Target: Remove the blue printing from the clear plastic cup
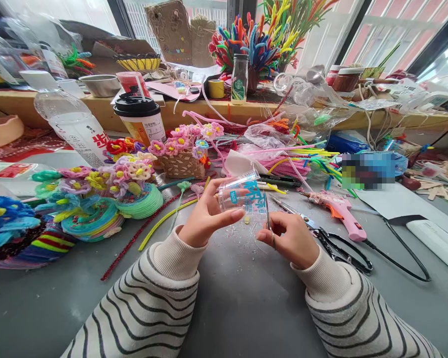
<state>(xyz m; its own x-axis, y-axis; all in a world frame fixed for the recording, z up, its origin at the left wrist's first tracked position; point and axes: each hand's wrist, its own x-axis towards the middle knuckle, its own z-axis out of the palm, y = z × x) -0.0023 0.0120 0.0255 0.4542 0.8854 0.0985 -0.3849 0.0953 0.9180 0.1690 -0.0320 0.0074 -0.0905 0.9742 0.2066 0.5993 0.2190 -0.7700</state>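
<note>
A clear plastic cup [248, 196] with blue printing lies tilted on its side in my left hand [209, 214], whose fingers and thumb wrap round it. My right hand [289, 238] pinches a thin dark strand [269, 223] against the cup's right end. What the strand is made of is too small to tell. Both hands are raised over the grey table [242, 308]. To the right of my right hand lie the scissors [343, 251] with black handles. A pink glue gun [339, 211] rests beyond them, its black cord running right.
Pipe-cleaner flower pots [93, 219], a water bottle [74, 119] and a lidded paper cup [140, 119] crowd the left. Loose pipe cleaners [242, 154] are heaped behind the cup. Red and yellow stems [134, 238] lie left of my hand. A glass bottle [239, 79] stands on the ledge.
</note>
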